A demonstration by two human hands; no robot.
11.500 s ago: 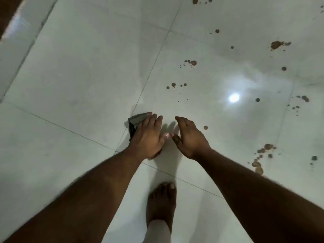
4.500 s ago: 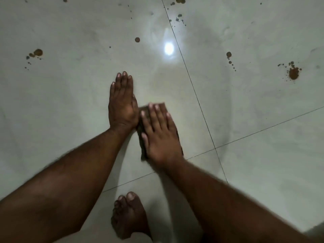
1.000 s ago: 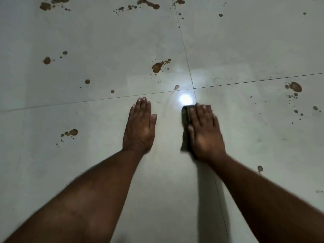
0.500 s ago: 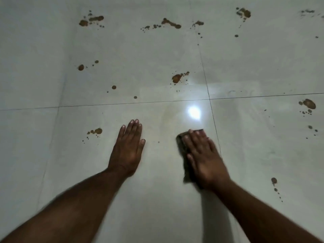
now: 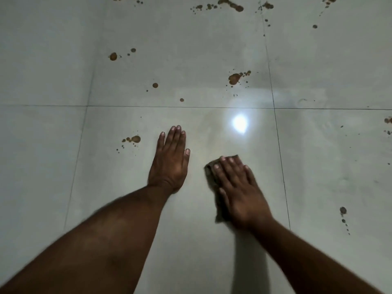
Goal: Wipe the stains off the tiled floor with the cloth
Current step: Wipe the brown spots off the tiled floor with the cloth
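The wiping was under way: the right hand (image 5: pixel 241 192) lay flat, fingers straight, pressing the dark cloth (image 5: pixel 212 172) onto the tiled floor (image 5: pixel 328 166), its grip wide, nothing pinched. The left hand (image 5: pixel 170 160) rested flat just beside, bracing. Compared with half a second before, the cloth had slid nearer the body. Next, probably, came a push toward the brown splatter (image 5: pixel 132 140) left of the hands, then the blotch (image 5: pixel 234 78) beyond the grout line.
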